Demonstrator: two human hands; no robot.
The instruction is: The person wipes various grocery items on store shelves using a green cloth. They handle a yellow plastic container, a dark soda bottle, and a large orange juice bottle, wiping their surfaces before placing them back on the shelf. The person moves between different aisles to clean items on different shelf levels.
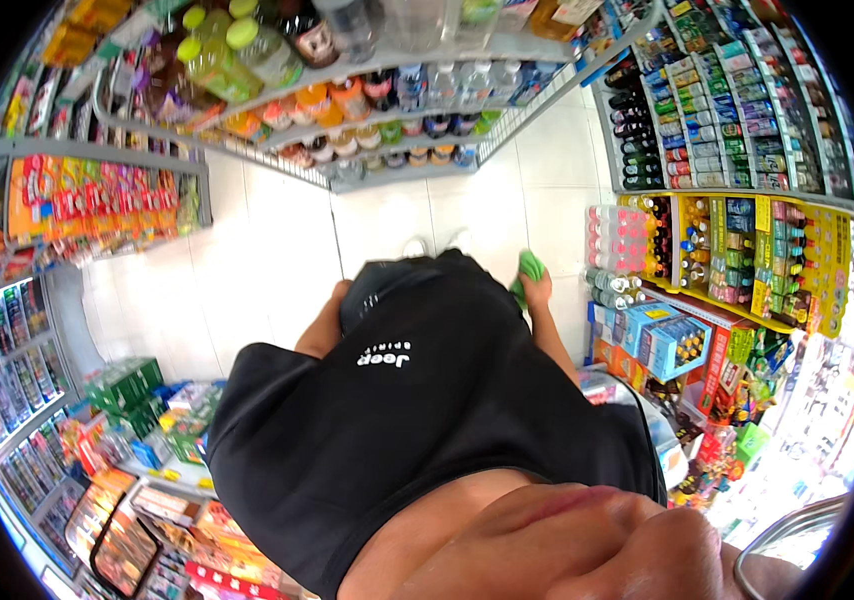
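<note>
My right hand hangs beside my body, its fingers closed around a crumpled green cloth. Part of the cloth sticks out above the fist, and another part hangs below it near the hem of my black T-shirt. On the other side, my left hand is at my hip, mostly behind the shirt, so its fingers are hidden. The tips of my light shoes show on the pale tiled floor. Ahead of me stands a wire-sided shelf rack with drink bottles on several levels.
A snack rack stands at the left. Drink shelves and a yellow bottle display line the right side, with shrink-wrapped bottle packs beside them. Green cartons are stacked behind left. A blue box sits at the right.
</note>
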